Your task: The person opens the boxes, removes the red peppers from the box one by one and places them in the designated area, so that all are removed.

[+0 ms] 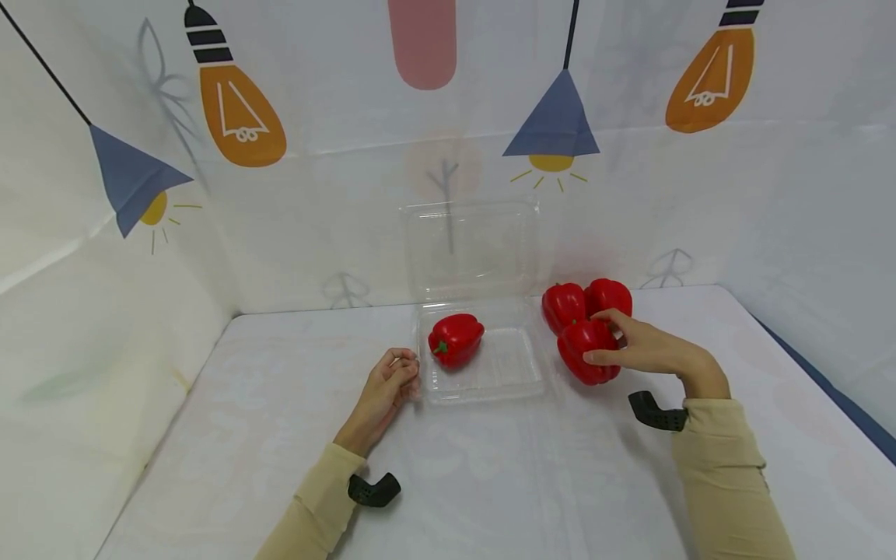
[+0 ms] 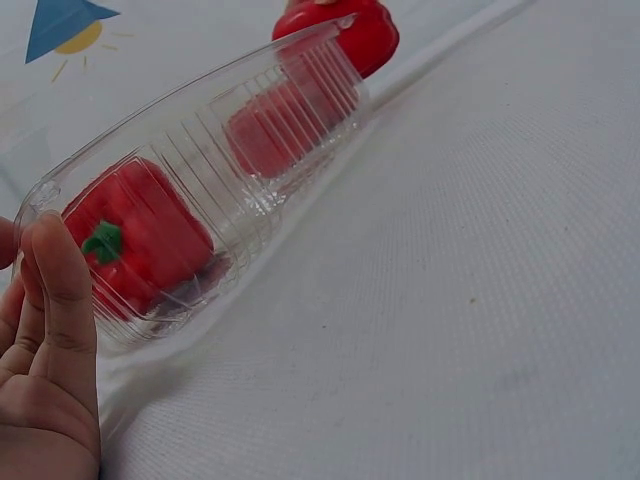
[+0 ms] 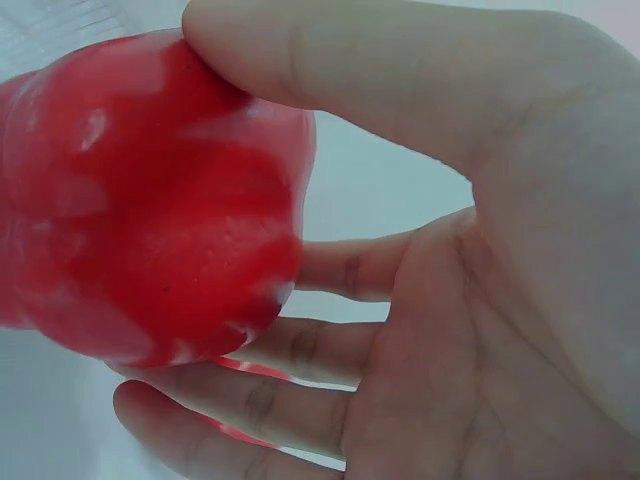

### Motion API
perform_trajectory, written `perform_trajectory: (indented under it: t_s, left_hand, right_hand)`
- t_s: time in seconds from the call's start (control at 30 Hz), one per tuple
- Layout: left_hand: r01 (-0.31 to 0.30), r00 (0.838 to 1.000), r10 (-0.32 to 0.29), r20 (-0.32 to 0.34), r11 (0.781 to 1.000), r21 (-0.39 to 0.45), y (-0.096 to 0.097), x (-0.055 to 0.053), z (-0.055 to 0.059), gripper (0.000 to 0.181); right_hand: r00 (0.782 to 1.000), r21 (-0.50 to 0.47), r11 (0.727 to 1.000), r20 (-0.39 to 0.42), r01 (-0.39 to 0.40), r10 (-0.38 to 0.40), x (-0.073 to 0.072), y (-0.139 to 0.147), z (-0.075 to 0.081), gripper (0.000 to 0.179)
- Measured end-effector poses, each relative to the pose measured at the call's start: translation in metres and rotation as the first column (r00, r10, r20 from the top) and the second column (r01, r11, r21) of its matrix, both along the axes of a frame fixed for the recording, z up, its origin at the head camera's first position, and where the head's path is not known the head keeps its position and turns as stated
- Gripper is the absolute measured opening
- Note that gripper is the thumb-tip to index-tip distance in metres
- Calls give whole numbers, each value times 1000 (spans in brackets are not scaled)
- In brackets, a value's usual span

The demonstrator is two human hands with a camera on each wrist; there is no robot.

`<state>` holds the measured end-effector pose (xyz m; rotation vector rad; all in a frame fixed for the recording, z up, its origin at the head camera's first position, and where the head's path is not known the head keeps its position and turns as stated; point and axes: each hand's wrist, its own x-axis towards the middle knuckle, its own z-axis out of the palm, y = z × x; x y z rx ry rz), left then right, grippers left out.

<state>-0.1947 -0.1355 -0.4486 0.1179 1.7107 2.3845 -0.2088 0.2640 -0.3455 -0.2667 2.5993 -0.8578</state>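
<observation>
In the head view, a clear plastic clamshell container (image 1: 485, 398) lies with its lid (image 1: 470, 250) raised against the back wall. One red bell pepper (image 1: 456, 341) with a green stem lies in its left part. My left hand (image 1: 392, 383) pinches the container's left rim; the left wrist view shows its fingers (image 2: 62, 260) at that rim. To the right of the container, my right hand (image 1: 647, 344) grips another red bell pepper (image 1: 584, 350) between thumb and fingers. Whether this pepper touches the table is hard to tell.
Right behind the gripped pepper sit two more red bell peppers, the left one (image 1: 562, 306) and the right one (image 1: 607, 295). A printed cloth wall (image 1: 336, 194) closes off the back of the white table (image 1: 280, 404).
</observation>
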Motion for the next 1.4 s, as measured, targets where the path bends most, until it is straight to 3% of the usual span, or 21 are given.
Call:
perform_trajectory:
  t_s: [0.4,1.4]
  left_hand:
    - [9,1000,-9,-13,1000,-3,0,0,-1,16]
    - [7,1000,-7,-11,1000,-25,0,0,-1,17]
  right_hand:
    - [1000,65,998,16,18,-19,-4,-1,-7,89]
    - [999,44,999,30,23,-24,-12,-3,-19,86]
